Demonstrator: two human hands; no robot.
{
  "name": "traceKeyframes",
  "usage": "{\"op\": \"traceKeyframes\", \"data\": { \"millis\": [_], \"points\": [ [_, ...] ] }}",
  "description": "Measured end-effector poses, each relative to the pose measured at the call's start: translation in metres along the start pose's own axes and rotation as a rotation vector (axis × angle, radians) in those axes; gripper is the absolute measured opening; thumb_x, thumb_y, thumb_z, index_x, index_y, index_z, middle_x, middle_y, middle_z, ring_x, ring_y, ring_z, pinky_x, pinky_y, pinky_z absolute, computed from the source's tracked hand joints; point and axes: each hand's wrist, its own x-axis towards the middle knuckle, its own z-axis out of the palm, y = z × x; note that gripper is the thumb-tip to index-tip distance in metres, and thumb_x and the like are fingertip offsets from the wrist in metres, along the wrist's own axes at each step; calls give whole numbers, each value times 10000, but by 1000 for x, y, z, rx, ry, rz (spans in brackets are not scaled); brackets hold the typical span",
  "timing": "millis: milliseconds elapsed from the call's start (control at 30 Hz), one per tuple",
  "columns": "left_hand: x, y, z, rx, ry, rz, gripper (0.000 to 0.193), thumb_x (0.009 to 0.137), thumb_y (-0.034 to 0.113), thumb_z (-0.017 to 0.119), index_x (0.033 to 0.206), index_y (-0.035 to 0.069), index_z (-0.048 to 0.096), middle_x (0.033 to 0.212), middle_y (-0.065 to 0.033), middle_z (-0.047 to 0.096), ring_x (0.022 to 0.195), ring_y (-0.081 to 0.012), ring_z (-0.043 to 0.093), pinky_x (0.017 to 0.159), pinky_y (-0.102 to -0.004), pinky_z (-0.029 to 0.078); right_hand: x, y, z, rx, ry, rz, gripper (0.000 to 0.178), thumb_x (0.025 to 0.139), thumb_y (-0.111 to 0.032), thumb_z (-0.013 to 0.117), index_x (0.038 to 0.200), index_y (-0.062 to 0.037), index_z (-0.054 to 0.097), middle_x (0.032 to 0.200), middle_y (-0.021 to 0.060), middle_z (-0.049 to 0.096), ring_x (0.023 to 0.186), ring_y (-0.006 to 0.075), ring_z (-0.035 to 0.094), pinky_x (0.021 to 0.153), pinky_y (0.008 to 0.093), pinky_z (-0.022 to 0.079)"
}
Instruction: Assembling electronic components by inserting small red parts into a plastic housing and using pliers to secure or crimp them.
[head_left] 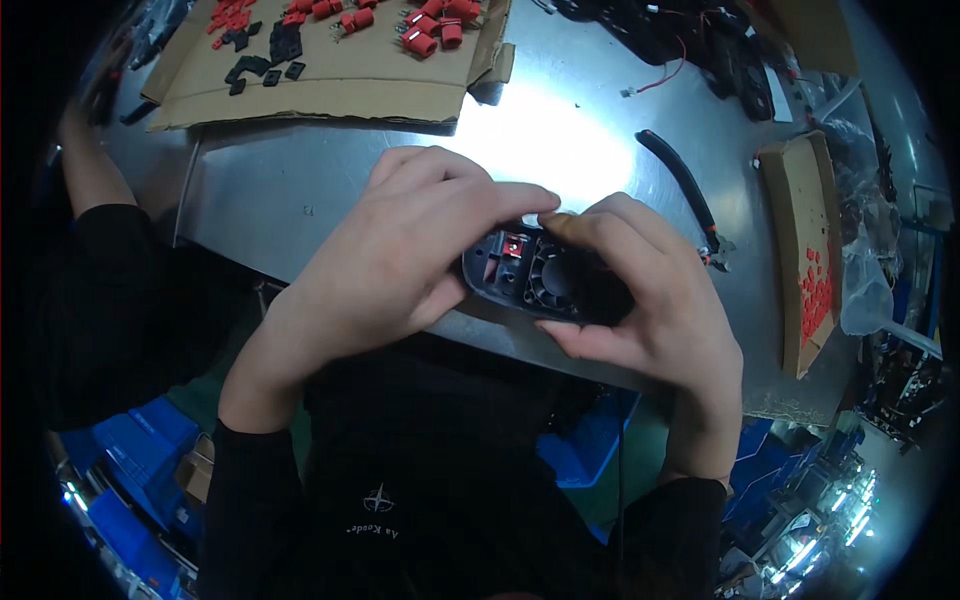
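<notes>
Gripping the black fan housing (pixel 520 290) at the frame centre, with left hand (pixel 405 230) on its left end and right hand (pixel 655 285) around its right, with long axis nearly left-to-right; farther, toward upper right, black-handled pliers (pixel 684 178).

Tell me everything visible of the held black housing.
The black housing, plastic-looking, has a rounded left end. Its upturned face shows a round fan and, left of it, a small red part. The left hand and right hand hold it over the near edge of the metal table; its right end is shadowed.
</notes>
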Motion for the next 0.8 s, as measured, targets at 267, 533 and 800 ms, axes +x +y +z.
{"op": "traceKeyframes", "data": {
  "millis": [267,533,800],
  "points": [
    [2,1,5,42,119,-9,448,767,60,845,1194,73,712,1077,-98,718,1030,-304,676,917,-411,523,4,-1,2,47,12,-7,631,739,-308,910,1224,29,689,1015,136,647,914,285,676,798,368,540],
    [6,1,-10,-82,-20,32,488,803,285,889,1186,64,683,1116,-113,686,1141,-322,623,1014,-427,476,5,-8,-3,-41,5,-16,623,758,-351,906,1229,-6,689,1064,134,630,938,287,662,799,376,549],
    [-6,-8,-3,-184,81,10,543,821,380,890,1192,55,662,1089,-114,675,1077,-311,650,975,-428,497,10,-18,-12,-37,-110,139,607,797,-404,892,1230,-29,694,1103,128,613,1005,288,651,836,370,555]
  ]
}}
